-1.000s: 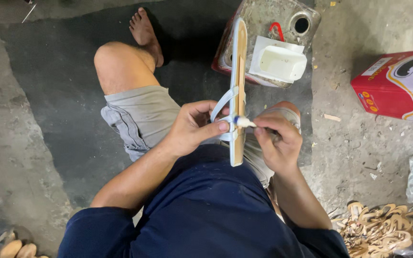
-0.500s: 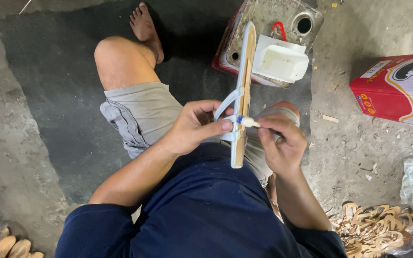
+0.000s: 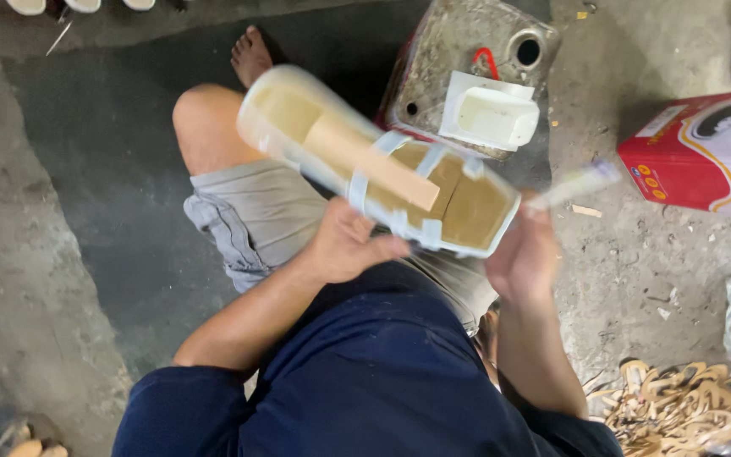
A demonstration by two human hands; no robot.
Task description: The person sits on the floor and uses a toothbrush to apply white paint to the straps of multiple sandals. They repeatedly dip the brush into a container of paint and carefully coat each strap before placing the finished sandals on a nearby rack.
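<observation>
a rusty metal can stands on the concrete floor ahead, a white plastic tub on top and a red box to its right. over the lap, the left hand grips a sandal sole (pale straps across it) from below. the right hand closes on a small blurred brush just beside the sole's near end.

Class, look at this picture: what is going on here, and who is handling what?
A person sits on a concrete floor and holds a sandal sole with pale straps in the left hand, its flat face turned up. The right hand holds a thin blurred stick just off the sole's end. A dented metal can with a white tub on top, a red box and a heap of cut strap pieces lie around.
</observation>
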